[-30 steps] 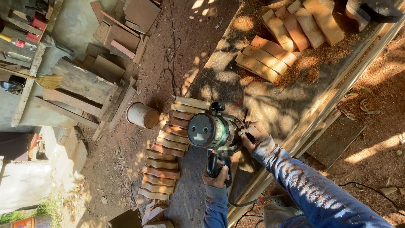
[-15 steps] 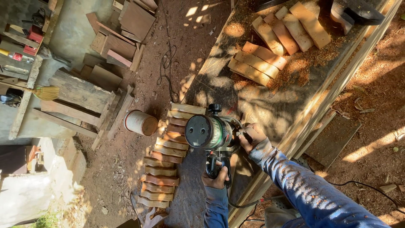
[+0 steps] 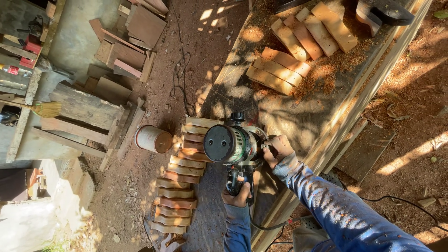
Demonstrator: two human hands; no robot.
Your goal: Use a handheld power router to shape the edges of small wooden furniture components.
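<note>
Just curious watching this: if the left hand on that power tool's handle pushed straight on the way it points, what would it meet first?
Probably the tool's own round motor body: the left hand points up the handle toward it. Beyond lies the row of wooden pieces; depth is unclear.

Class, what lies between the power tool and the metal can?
In the head view, a row of wooden pieces separates the power tool from the metal can.

Warm, low sunlight falls in dappled patches across the workbench (image 3: 298,107), brightest toward one o'clock, with leaf shadows mottling the sawdust. The ground (image 3: 415,154) at three o'clock carries a sharp sun streak. Nine o'clock sits in dim shade; seven o'clock is washed out. Wide-angle stretching shows at the edges
</note>
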